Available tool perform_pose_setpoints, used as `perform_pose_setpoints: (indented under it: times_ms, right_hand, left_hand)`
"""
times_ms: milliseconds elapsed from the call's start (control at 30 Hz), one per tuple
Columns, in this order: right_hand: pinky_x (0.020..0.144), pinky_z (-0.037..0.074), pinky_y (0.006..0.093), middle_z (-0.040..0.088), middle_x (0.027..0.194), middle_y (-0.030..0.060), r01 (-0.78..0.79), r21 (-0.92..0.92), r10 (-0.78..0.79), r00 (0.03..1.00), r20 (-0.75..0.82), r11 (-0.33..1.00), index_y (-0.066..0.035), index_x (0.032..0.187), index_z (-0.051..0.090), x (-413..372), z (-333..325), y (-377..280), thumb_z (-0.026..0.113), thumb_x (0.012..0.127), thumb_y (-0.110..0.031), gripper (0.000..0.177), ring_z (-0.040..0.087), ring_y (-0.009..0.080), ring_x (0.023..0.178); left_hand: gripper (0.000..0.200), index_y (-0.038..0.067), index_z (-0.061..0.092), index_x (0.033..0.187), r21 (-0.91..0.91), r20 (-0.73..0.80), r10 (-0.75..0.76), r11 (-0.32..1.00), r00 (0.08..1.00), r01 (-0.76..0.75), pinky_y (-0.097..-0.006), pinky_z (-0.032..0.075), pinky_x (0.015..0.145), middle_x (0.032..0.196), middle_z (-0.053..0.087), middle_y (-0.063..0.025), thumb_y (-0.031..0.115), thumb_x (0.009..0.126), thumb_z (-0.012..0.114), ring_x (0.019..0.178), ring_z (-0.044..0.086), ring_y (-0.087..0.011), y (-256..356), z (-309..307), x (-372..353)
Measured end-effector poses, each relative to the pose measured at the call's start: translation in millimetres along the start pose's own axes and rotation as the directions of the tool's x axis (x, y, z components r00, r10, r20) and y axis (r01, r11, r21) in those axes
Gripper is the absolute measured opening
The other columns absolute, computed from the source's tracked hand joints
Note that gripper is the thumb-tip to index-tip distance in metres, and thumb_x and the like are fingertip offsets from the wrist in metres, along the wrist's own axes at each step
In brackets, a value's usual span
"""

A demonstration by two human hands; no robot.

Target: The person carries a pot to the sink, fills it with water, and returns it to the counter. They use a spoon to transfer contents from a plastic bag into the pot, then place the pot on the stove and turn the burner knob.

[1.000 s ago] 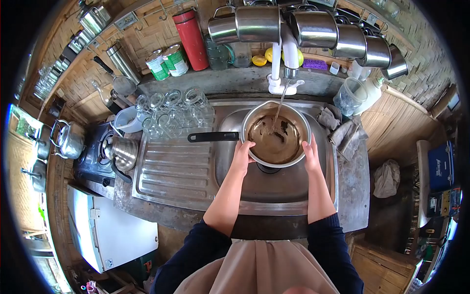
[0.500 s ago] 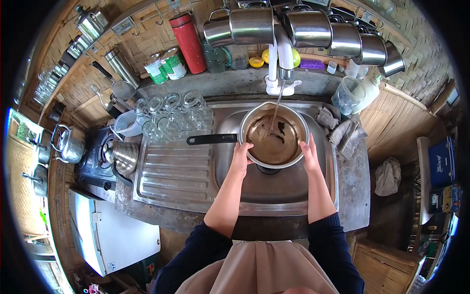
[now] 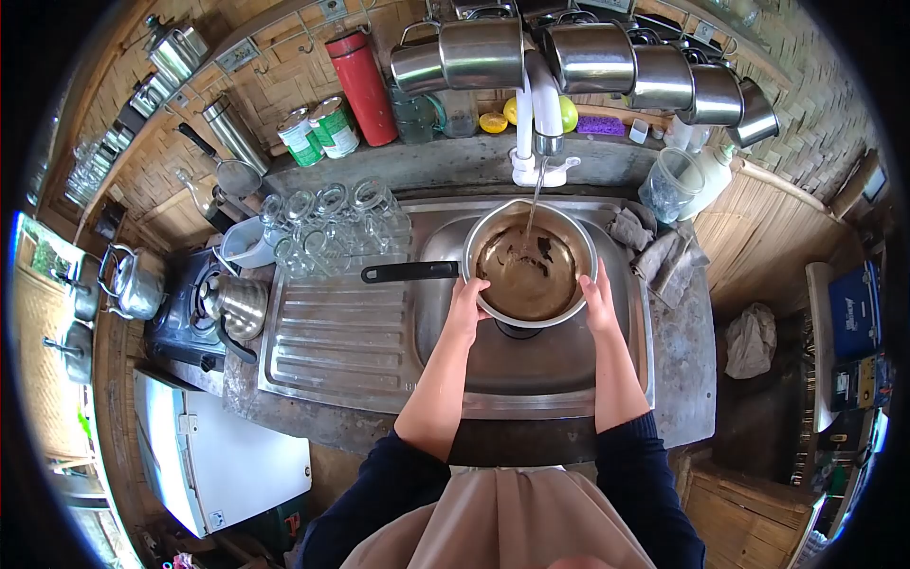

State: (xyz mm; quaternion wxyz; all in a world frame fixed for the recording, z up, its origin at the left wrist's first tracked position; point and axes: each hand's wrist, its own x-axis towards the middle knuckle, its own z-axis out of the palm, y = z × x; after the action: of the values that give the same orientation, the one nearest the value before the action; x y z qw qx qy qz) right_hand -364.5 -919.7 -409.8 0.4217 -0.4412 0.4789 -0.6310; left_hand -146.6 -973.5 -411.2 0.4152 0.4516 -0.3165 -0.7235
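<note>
The left hand (image 3: 467, 305) and the right hand (image 3: 598, 302) clasp opposite rims of the round steel saucepan (image 3: 585, 248) (brown water (image 3: 531, 280) inside) under the white tap (image 3: 541, 109); better to hold it level.

the round stainless-steel saucepan (image 3: 529, 270) you're holding sits upright and level in the steel sink basin (image 3: 559, 365), just under the white tap (image 3: 542, 114). it's nearly full of murky brown water with a few dark scraps floating near the middle. a thin stream of water (image 3: 534, 204) falls into its far side. its long black handle (image 3: 409, 272) points straight out to your left, over the basin's edge.
</note>
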Motion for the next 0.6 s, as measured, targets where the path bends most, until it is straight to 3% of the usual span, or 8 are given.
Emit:
perform_pose_setpoints:
  times_ms: [167, 600]
  right_hand:
    - [0.098, 0.024, 0.0310, 0.042, 0.123, 0.0178, -0.006, 0.008, 0.006, 1.000, -0.007, 1.000, 0.010, 0.127, 0.026, 1, -1, 7, 0.054, 0.079, -0.038, 0.073, 0.036, 0.0227, 0.116]
    - [0.097, 0.025, 0.0310, 0.043, 0.121, 0.0156, 0.000, 0.039, 0.001, 1.000, -0.022, 0.999, 0.007, 0.126, 0.029, -3, 4, -3, 0.055, 0.079, -0.038, 0.070, 0.037, 0.0212, 0.114]
  left_hand:
    - [0.046, 0.005, 0.039, 0.116, 0.017, -0.021, 0.008, 1.000, 1.000, -0.008, -0.0394, 0.049, 0.074, 0.104, 0.053, -0.0125, 0.023, 0.075, 0.048, 0.091, 0.057, -0.0232, 5, 4, -5]
    - [0.045, 0.006, 0.041, 0.114, 0.012, -0.024, 0.009, 1.000, 1.000, -0.008, -0.0378, 0.050, 0.070, 0.105, 0.050, -0.0124, 0.024, 0.074, 0.049, 0.093, 0.054, -0.0231, 4, 4, -5]
